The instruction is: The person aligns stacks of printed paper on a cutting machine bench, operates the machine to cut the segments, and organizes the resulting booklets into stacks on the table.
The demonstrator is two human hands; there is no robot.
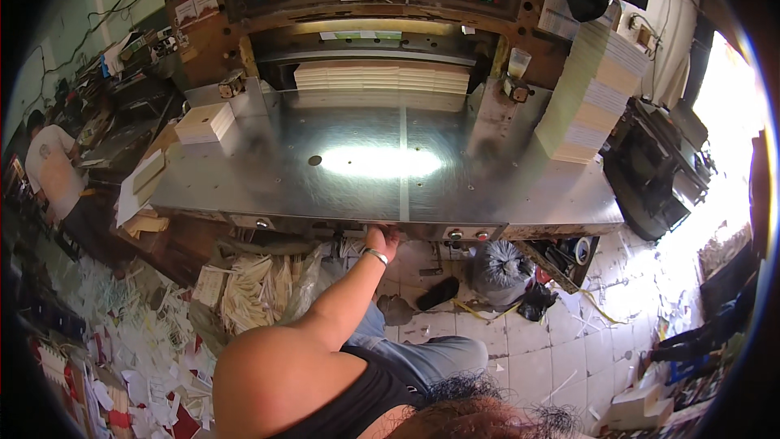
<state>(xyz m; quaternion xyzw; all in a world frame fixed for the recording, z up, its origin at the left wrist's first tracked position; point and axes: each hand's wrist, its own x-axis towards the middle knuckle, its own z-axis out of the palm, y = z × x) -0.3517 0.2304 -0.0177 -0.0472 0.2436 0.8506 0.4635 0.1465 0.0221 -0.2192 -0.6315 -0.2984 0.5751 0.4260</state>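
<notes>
My left hand (382, 242) reaches to the front edge of a steel cutting-machine table (341, 187), a light band round its wrist. The fingertips are at the underside of the edge and partly hidden, so I cannot make out whether they grip anything. My right hand does not appear. At the back of the table, under the machine's crossbar, lies a wide row of paper blocks (382, 79). A smaller paper stack (205, 123) sits at the table's left end. On the right a tall, leaning pile of paper blocks (593, 97) rises high.
Push buttons (469, 235) line the front edge right of my hand. Below are a grey plastic bag (501, 268), a dark sandal (437, 293) and bundled paper offcuts (252, 284). Paper scraps litter the left floor. Another person (61, 162) stands far left. A dark machine (658, 171) is at right.
</notes>
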